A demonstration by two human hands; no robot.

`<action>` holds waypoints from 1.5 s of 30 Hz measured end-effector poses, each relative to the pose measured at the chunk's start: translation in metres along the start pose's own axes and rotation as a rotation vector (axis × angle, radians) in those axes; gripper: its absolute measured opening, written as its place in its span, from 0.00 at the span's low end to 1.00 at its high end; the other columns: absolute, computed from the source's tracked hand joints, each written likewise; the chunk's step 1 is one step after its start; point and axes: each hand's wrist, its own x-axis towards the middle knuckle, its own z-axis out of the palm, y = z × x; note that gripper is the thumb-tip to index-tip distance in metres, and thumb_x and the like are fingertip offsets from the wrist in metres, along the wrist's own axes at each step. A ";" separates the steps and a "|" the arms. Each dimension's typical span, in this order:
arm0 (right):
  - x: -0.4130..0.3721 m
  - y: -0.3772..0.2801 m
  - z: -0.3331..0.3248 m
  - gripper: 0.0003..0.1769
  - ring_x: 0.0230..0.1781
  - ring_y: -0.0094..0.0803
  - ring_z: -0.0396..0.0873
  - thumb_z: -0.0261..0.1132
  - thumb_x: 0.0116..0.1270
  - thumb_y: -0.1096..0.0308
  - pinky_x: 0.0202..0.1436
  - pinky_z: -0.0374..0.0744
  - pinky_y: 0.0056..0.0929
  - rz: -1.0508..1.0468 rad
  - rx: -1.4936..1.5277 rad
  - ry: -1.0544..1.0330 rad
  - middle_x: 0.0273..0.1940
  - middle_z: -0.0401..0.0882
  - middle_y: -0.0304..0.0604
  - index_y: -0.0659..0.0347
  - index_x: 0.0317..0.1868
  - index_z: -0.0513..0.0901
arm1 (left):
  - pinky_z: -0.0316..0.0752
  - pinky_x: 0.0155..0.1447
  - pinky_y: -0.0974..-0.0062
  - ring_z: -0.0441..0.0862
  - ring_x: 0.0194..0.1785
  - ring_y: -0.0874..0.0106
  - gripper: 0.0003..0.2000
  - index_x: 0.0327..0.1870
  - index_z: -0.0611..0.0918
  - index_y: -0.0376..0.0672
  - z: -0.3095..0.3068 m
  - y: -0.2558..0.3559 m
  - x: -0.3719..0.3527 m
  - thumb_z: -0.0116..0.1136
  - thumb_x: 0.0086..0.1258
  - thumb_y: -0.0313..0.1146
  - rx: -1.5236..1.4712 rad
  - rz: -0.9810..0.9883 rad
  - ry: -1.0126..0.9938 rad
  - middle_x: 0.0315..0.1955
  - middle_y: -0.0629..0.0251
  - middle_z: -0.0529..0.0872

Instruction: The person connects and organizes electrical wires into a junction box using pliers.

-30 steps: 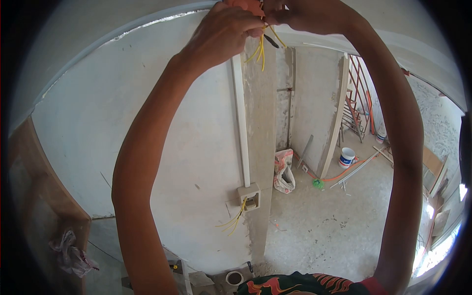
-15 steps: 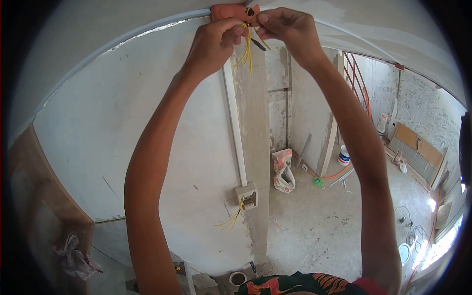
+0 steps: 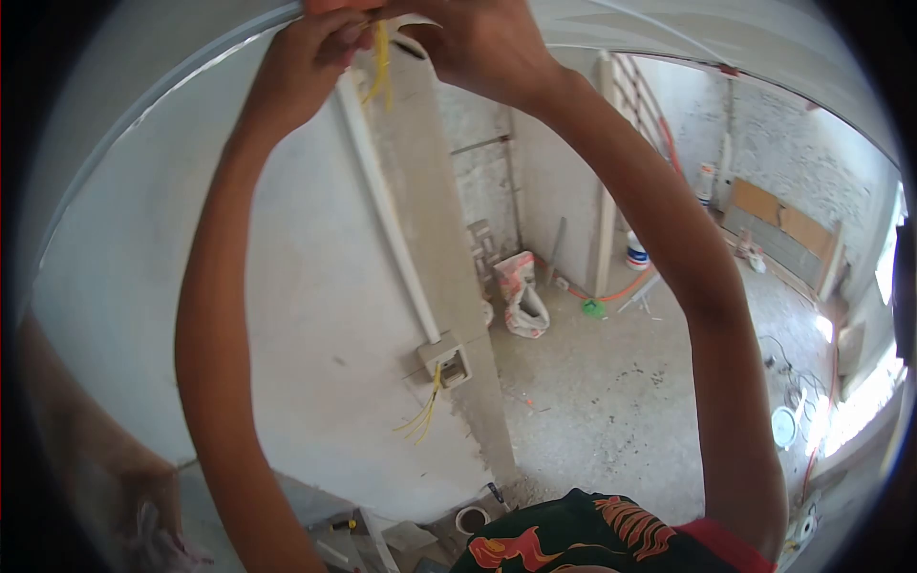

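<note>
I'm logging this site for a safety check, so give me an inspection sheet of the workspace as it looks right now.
Surface: plastered wall, with a white conduit running down to a wall box.
Job's things: yellow wires hanging at the top of the wall.
Clutter: sack and white bucket on the floor.
Grips: left hand pinches the yellow wires; right hand is closed beside them, its contents cut off by the edge.
Cables: loose wire ends dangle from the wall box; orange hose along the floor.
Surroundings: bare concrete floor, red stair railing.
</note>
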 end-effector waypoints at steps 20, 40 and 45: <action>0.042 0.051 -0.010 0.07 0.31 0.33 0.76 0.68 0.43 0.70 0.33 0.77 0.28 -0.899 -0.036 -0.138 0.27 0.75 0.39 0.63 0.24 0.80 | 0.73 0.46 0.80 0.75 0.36 0.77 0.11 0.53 0.79 0.35 -0.001 -0.015 0.006 0.50 0.76 0.31 -0.257 0.137 -0.094 0.32 0.69 0.80; 0.001 -0.003 0.010 0.05 0.20 0.41 0.75 0.67 0.53 0.75 0.24 0.74 0.35 0.217 0.252 -0.095 0.24 0.76 0.44 0.64 0.27 0.77 | 0.74 0.35 0.75 0.77 0.28 0.73 0.10 0.38 0.79 0.36 0.020 0.001 0.002 0.51 0.78 0.34 0.076 0.386 0.215 0.25 0.64 0.79; 0.017 -0.006 -0.008 0.07 0.23 0.38 0.78 0.69 0.54 0.73 0.26 0.78 0.32 0.792 0.591 -0.332 0.29 0.78 0.45 0.64 0.31 0.79 | 0.74 0.34 0.75 0.78 0.28 0.73 0.07 0.39 0.79 0.35 0.021 -0.007 0.007 0.52 0.76 0.30 0.136 0.408 0.163 0.25 0.62 0.80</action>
